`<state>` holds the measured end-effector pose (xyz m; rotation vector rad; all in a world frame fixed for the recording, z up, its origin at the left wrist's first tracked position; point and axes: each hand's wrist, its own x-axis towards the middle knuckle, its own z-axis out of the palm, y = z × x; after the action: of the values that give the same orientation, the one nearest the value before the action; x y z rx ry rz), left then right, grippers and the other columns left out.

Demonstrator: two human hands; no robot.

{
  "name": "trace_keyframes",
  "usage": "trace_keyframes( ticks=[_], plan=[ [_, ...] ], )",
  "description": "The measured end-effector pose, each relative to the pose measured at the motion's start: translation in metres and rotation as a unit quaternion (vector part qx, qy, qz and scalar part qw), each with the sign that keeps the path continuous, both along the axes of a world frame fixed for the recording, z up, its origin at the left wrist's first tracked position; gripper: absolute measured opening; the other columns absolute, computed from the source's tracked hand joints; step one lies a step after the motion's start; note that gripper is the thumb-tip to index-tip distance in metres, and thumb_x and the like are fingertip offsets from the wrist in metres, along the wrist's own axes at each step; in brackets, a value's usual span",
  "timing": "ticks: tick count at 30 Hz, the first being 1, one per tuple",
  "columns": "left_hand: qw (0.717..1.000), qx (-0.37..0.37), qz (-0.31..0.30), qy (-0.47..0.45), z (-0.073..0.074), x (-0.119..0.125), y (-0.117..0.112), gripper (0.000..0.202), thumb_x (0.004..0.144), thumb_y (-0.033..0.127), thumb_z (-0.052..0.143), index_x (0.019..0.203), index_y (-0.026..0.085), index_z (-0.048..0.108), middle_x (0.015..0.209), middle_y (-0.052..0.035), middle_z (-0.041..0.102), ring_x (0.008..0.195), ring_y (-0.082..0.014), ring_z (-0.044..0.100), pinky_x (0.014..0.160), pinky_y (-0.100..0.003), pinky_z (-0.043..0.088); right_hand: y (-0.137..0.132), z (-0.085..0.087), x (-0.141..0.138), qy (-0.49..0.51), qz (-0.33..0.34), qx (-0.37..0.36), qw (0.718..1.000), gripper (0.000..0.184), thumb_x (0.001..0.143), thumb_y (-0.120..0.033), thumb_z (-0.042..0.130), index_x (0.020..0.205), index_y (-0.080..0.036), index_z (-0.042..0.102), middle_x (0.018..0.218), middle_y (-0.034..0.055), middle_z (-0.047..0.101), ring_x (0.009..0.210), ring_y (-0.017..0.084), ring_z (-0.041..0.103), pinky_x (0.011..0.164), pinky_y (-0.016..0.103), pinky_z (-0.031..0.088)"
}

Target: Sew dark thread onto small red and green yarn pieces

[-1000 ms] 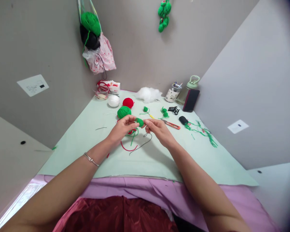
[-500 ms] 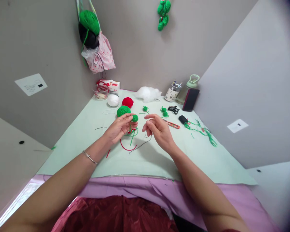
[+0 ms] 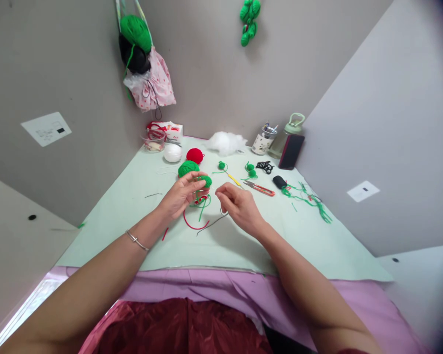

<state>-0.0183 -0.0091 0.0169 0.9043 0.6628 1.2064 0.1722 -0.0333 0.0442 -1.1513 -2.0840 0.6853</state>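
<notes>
Between its fingertips and thumb, my left hand (image 3: 184, 193) grips a small green crocheted piece (image 3: 206, 181). Green yarn tails and a bit of red-and-white work (image 3: 201, 199) show beneath that hand. My right hand (image 3: 237, 204) is pinched on a thin needle (image 3: 214, 189), whose tip points at the green piece from a short gap; whether it touches is too small to tell. A dark thread (image 3: 212, 224) trails over the table from under my right hand. Just beyond the right hand lies a yellow-handled crochet hook (image 3: 233, 179).
Orange thread snips (image 3: 260, 188) lie to the right, near a black case (image 3: 279, 182) and green yarn scraps (image 3: 310, 198). Behind are green (image 3: 188, 168), red (image 3: 194, 156) and white yarn balls (image 3: 173, 153), stuffing (image 3: 226, 143), a pen cup (image 3: 264, 141), a bottle (image 3: 280, 142) and a phone (image 3: 291, 152).
My right hand has moved slightly left and down, closer to the green piece, and its fingers have curled in. The crochet hook behind it now shows. My left hand stays almost in place.
</notes>
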Motion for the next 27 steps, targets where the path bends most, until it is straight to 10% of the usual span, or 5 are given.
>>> trace_keyframes(
  ticks=[11, 17, 27],
  plan=[
    [0.998, 0.026, 0.007, 0.053, -0.007, 0.005, -0.002, 0.031, 0.068, 0.024, 0.082, 0.091, 0.019, 0.061, 0.082, 0.0022, 0.063, 0.077, -0.0113, 0.062, 0.071, -0.025, 0.047, 0.007, -0.015, -0.01, 0.15, 0.001, -0.098, 0.984, 0.021, 0.092, -0.039, 0.053, 0.082, -0.021, 0.057, 0.06, -0.0025, 0.059, 0.052, 0.012, 0.049, 0.054, 0.025, 0.04],
    [0.997, 0.052, 0.005, 0.058, -0.002, 0.002, -0.002, 0.028, 0.07, 0.022, 0.079, 0.092, 0.02, 0.061, 0.084, 0.0015, 0.065, 0.079, -0.0129, 0.063, 0.068, -0.026, 0.045, 0.018, -0.015, -0.001, 0.149, -0.002, -0.025, 0.988, 0.017, 0.085, -0.035, 0.064, 0.086, -0.021, 0.073, 0.077, 0.0026, 0.056, 0.074, 0.015, 0.052, 0.066, 0.029, 0.041],
    [0.997, 0.056, 0.003, 0.054, 0.0, 0.0, -0.001, 0.029, 0.071, 0.024, 0.079, 0.095, 0.02, 0.062, 0.084, 0.0008, 0.066, 0.076, -0.0131, 0.063, 0.068, -0.026, 0.046, 0.024, -0.016, 0.007, 0.249, 0.072, -0.212, 0.942, 0.023, 0.076, -0.034, 0.074, 0.093, -0.019, 0.075, 0.078, -0.0011, 0.058, 0.062, 0.009, 0.049, 0.064, 0.027, 0.042]
  ],
)
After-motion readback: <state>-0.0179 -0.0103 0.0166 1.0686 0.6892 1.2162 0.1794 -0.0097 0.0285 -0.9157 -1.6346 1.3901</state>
